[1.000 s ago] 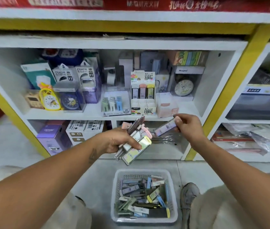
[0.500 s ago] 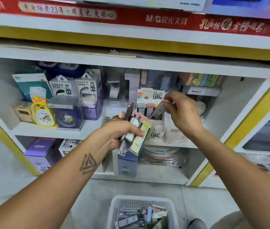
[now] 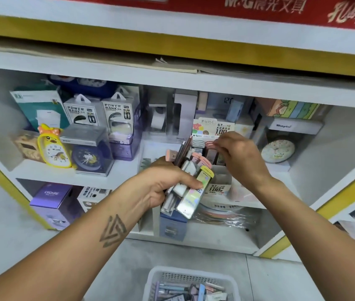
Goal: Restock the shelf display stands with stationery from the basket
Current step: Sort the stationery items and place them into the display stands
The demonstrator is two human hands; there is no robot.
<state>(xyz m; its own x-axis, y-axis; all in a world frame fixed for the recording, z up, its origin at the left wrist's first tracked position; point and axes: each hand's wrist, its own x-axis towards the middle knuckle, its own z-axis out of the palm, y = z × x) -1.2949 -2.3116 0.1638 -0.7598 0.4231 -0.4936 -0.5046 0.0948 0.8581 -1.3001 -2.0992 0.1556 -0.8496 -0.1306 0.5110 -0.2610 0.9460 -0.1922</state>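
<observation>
Currently, the left hand [image 3: 161, 183] grips a fanned bundle of lead cases [image 3: 188, 181] in front of the shelf, fingers and thumb curled round it. At 1 o'clock from it, the right hand [image 3: 240, 158] reaches into the display stand [image 3: 214, 129], fingertips pinching a pink-capped case [image 3: 210, 146] in the stand's upper row. The basket [image 3: 190, 276] sits on the floor at 6 o'clock, holding more stationery. A yellow duck clock [image 3: 53, 146] stands at 9 o'clock on the same shelf.
</observation>
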